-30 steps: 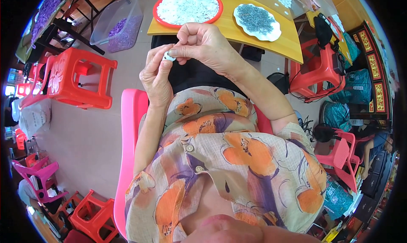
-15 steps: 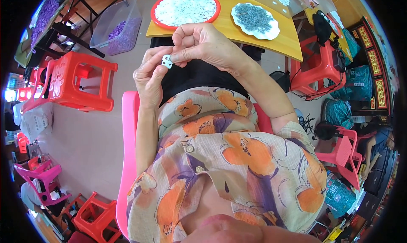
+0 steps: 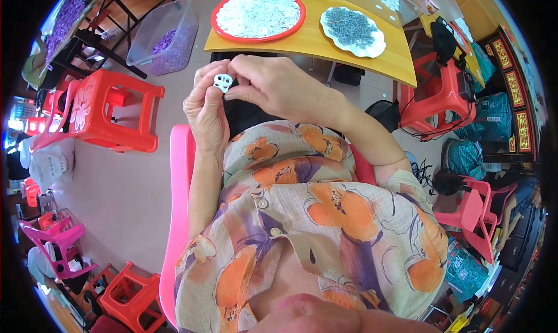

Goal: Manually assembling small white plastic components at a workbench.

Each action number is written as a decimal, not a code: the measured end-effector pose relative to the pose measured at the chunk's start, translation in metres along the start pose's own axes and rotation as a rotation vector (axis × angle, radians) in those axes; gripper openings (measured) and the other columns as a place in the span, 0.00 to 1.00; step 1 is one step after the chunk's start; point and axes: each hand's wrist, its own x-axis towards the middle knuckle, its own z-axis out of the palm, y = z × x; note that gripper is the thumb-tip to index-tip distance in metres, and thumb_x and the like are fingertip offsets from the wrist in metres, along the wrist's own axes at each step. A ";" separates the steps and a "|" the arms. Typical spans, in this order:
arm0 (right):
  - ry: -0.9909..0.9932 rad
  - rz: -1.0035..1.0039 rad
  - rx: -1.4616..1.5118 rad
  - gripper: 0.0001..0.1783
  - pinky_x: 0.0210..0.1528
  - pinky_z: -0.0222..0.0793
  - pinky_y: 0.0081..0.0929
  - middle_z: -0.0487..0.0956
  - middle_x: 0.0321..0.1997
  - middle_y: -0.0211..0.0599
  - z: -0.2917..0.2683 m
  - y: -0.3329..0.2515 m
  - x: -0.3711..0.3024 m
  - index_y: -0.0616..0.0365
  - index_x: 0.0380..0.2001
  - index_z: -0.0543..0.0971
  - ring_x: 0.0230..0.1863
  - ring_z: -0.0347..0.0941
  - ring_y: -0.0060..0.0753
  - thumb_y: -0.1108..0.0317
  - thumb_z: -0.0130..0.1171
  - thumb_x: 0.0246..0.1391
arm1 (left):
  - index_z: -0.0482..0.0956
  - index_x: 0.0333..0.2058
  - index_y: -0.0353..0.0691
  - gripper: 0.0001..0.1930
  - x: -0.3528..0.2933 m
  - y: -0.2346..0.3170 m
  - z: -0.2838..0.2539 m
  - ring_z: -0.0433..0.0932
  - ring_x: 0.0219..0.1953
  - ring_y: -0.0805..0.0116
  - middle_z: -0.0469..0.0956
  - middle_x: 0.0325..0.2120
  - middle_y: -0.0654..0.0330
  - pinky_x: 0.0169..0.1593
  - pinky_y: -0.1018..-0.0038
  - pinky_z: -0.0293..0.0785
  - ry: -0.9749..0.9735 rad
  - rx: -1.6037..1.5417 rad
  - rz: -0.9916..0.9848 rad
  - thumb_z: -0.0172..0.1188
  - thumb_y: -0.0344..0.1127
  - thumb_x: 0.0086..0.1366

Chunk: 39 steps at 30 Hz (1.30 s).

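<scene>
Centrally, just below the yellow table [image 3: 354, 54], the left hand [image 3: 204, 109] and right hand [image 3: 273, 88] together pinch a small white holed plastic piece [image 3: 222, 82] at their fingertips, apparently steadying it for close handling.

Bright, even daylight, sharp centre, heavy fisheye bending at edges.

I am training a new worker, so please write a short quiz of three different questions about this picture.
1. True or false: both hands touch the small white part.
2. The red tray holds: A) white pieces B) purple pieces C) grey pieces.
3. What colour is the table?

Key:
1. True: left hand and right hand pinch it.
2. A.
3. Yellow.
</scene>
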 end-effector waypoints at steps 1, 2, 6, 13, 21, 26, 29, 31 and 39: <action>0.003 0.001 -0.002 0.13 0.31 0.67 0.32 0.72 0.28 0.42 0.003 0.000 -0.001 0.63 0.32 0.69 0.29 0.70 0.44 0.65 0.58 0.50 | 0.78 0.39 0.31 0.19 -0.001 0.003 0.003 0.70 0.48 0.65 0.72 0.43 0.53 0.53 0.72 0.64 -0.003 -0.001 -0.001 0.62 0.42 0.56; 0.032 -0.048 -0.065 0.13 0.31 0.67 0.33 0.71 0.28 0.42 0.005 0.000 -0.001 0.63 0.32 0.68 0.30 0.70 0.45 0.65 0.57 0.50 | 0.78 0.39 0.31 0.20 -0.002 0.007 0.008 0.69 0.49 0.64 0.72 0.44 0.52 0.53 0.71 0.64 -0.001 -0.013 -0.001 0.63 0.43 0.55; -0.016 -0.116 -0.149 0.13 0.31 0.67 0.35 0.70 0.28 0.41 0.002 -0.008 -0.003 0.63 0.32 0.67 0.32 0.71 0.45 0.65 0.56 0.50 | 0.77 0.40 0.30 0.22 -0.004 0.012 0.007 0.69 0.50 0.61 0.72 0.44 0.50 0.54 0.69 0.64 -0.028 -0.002 0.056 0.63 0.44 0.55; 0.060 -0.153 -0.179 0.12 0.26 0.67 0.31 0.69 0.24 0.39 0.006 -0.013 -0.004 0.61 0.26 0.65 0.26 0.71 0.42 0.68 0.58 0.46 | 0.77 0.39 0.31 0.23 -0.009 0.014 0.006 0.70 0.49 0.58 0.73 0.44 0.48 0.55 0.66 0.64 -0.049 -0.048 0.021 0.64 0.45 0.52; 0.290 -0.228 -0.261 0.10 0.13 0.61 0.27 0.67 0.14 0.36 0.016 -0.012 -0.005 0.58 0.22 0.65 0.14 0.67 0.35 0.72 0.56 0.37 | 0.76 0.41 0.33 0.20 -0.019 0.014 0.022 0.71 0.50 0.53 0.73 0.45 0.45 0.56 0.62 0.66 0.028 -0.238 -0.060 0.61 0.43 0.56; 0.278 -0.242 -0.250 0.08 0.14 0.62 0.27 0.67 0.15 0.36 0.018 -0.011 -0.008 0.58 0.21 0.65 0.14 0.66 0.35 0.74 0.54 0.36 | 0.76 0.42 0.33 0.20 -0.022 0.021 0.032 0.72 0.50 0.53 0.74 0.45 0.45 0.55 0.63 0.67 0.028 -0.181 -0.009 0.60 0.44 0.57; 0.268 -0.249 -0.200 0.08 0.14 0.62 0.28 0.67 0.15 0.36 0.014 -0.014 -0.009 0.58 0.22 0.65 0.14 0.66 0.36 0.73 0.54 0.37 | 0.76 0.42 0.33 0.20 -0.023 0.022 0.030 0.72 0.49 0.53 0.74 0.44 0.45 0.54 0.63 0.68 -0.001 -0.190 0.023 0.60 0.44 0.57; 0.260 -0.250 -0.177 0.09 0.15 0.63 0.28 0.67 0.15 0.36 0.014 -0.015 -0.008 0.58 0.23 0.66 0.14 0.67 0.36 0.73 0.55 0.37 | 0.76 0.42 0.33 0.20 -0.023 0.023 0.030 0.72 0.49 0.53 0.74 0.45 0.45 0.54 0.63 0.68 -0.001 -0.200 0.026 0.60 0.44 0.57; 0.216 -0.199 -0.209 0.11 0.16 0.63 0.28 0.68 0.16 0.36 0.018 -0.012 -0.008 0.57 0.23 0.65 0.16 0.68 0.37 0.68 0.57 0.39 | 0.75 0.43 0.35 0.21 -0.023 0.021 0.031 0.70 0.51 0.52 0.73 0.46 0.47 0.56 0.61 0.65 0.076 -0.289 -0.083 0.61 0.45 0.56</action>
